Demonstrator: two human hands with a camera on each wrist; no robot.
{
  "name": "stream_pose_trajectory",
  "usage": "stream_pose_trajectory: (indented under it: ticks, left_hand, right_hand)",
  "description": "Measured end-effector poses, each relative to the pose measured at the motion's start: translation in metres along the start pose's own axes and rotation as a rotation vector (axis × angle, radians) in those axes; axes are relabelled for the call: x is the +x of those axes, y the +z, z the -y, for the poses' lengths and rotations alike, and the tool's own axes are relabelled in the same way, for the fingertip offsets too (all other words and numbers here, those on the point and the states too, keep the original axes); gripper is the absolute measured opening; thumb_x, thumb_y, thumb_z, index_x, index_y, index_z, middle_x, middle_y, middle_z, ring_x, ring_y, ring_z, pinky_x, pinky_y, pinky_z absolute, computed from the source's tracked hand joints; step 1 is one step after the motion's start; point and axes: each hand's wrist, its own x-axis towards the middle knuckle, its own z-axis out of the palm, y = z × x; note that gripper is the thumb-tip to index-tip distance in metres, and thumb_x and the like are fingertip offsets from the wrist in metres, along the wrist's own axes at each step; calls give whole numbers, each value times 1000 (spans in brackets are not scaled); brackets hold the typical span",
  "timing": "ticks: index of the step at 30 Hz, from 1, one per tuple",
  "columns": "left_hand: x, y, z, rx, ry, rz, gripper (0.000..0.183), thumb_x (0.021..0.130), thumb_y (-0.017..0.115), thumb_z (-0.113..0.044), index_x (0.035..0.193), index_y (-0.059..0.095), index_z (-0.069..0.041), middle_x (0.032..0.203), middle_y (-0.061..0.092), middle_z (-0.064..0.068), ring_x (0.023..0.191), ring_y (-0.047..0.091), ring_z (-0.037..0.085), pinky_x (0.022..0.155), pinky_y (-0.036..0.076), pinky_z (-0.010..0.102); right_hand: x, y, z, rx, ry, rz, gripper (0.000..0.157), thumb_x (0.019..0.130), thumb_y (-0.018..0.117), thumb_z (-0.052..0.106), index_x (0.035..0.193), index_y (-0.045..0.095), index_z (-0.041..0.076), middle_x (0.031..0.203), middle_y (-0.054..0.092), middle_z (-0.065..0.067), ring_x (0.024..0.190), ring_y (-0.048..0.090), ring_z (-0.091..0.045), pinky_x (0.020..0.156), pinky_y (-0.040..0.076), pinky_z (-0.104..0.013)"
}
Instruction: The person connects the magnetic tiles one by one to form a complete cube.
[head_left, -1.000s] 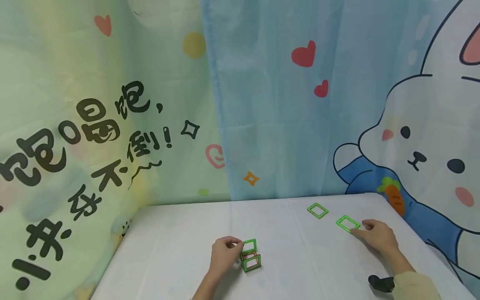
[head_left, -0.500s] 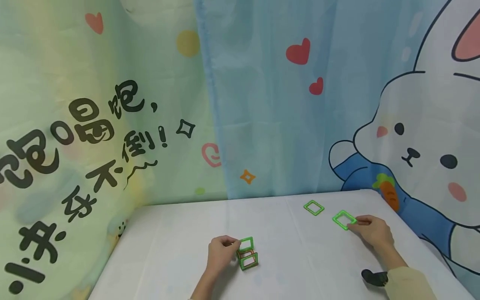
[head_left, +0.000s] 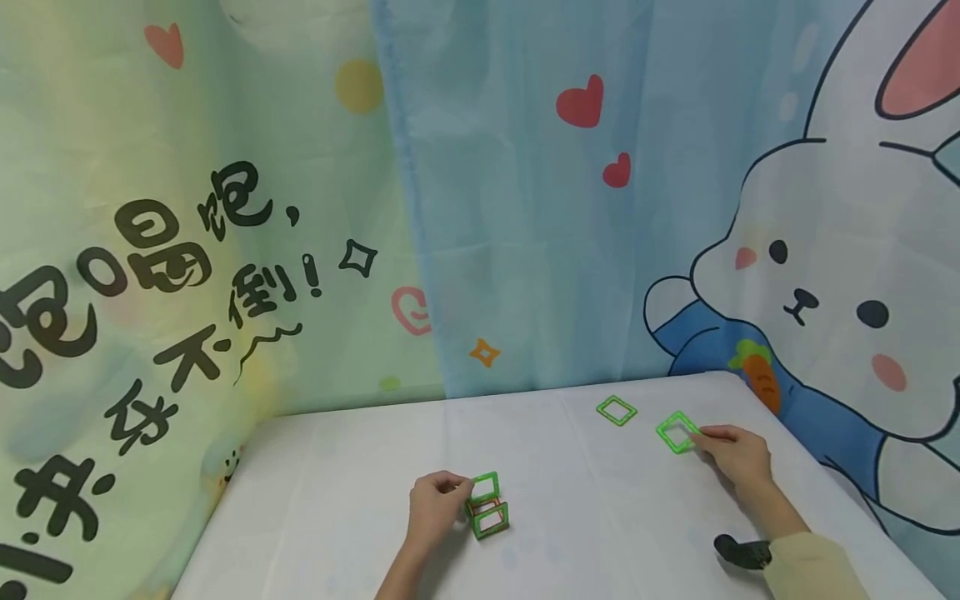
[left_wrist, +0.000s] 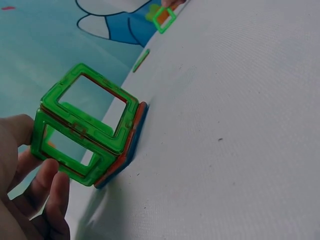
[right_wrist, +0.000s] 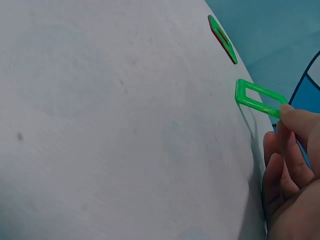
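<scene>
My left hand holds a small box-like build of magnetic tiles on the white table. Its visible faces are green open frames, while a red edge and a blue tile show at its lower right side in the left wrist view. The left fingertips lie against one green face. Off to the right, my right hand pinches a single green square magnetic tile by one corner between thumb and finger, with the tile raised off the table. The right hand's other fingers are curled beneath.
Another green magnetic tile with a red underside lies flat near the table's back edge, left of my right hand. The white tabletop ends at a printed curtain. A black strap-like piece sits at the right cuff.
My right hand has lifted the green tile off the table and turned it slightly. The left hand keeps its hold on the build. The whole head view has shifted a little.
</scene>
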Motion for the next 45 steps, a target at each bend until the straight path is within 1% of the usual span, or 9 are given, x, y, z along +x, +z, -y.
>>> stream_pose_trajectory:
  ticks: [5,9,12,17,20,30,36,40,45]
  left_hand:
    - [1,-4,1,-8,9,7,10,83,73,-19,81,74,-10,68,60,-2,63,52,13,54,42,26]
    - [-1,-6,2,-16,2,3,11,83,73,-20,81,74,-9,70,62,-2,62,54,13,54,43,27]
    - [-1,-6,3,-9,6,4,12,83,73,-21,80,74,-10,71,63,-2,64,54,14,55,44,29]
    - [3,-2,1,-34,31,31,12,83,73,-21,82,75,-9,73,64,-2,63,57,14,53,45,29]
    - [5,-2,1,-45,30,27,12,83,74,-20,81,74,-9,73,64,-1,61,58,14,52,45,28]
    - [8,1,6,-39,4,-13,9,81,75,-19,80,75,-11,73,65,-3,65,57,13,59,45,30]
    - [6,-1,2,-40,34,-37,9,83,74,-18,80,75,-9,73,65,-2,66,56,13,59,45,30]
    - [4,-2,1,-34,28,-38,10,84,74,-18,81,75,-8,74,65,-2,65,56,13,58,45,30]
    - [2,2,2,-43,19,-26,10,84,74,-19,81,75,-9,74,65,-3,64,56,13,57,46,29]
  right_hand:
    - [-14,12,16,33,-61,5,41,93,66,23,118,60,-9,97,65,-17,68,60,-13,54,47,-18]
    - [-28,30,36,13,-195,0,33,90,70,19,108,65,-9,89,69,-14,64,63,-15,55,48,-21]
    - [-40,44,53,-6,-287,0,27,88,72,16,102,68,-7,88,70,-15,64,65,-18,55,48,-23]
    - [-61,62,75,-5,-367,13,21,87,75,16,97,70,-2,89,70,-14,63,65,-18,52,47,-26]
    - [-73,77,82,14,-391,38,18,86,75,15,96,71,0,87,70,-12,63,65,-20,50,46,-27]
    - [-115,127,105,51,-469,127,7,81,79,8,84,72,8,75,68,0,57,54,-14,47,42,-25]
    - [-135,143,111,91,-496,166,9,79,79,5,81,71,9,73,67,3,56,54,-15,47,42,-24]
    - [-144,152,109,77,-478,186,9,79,79,4,81,71,10,71,66,5,56,53,-14,47,42,-24]
    - [-153,155,106,66,-467,177,12,77,79,3,77,70,11,69,65,6,54,53,-13,47,41,-23]
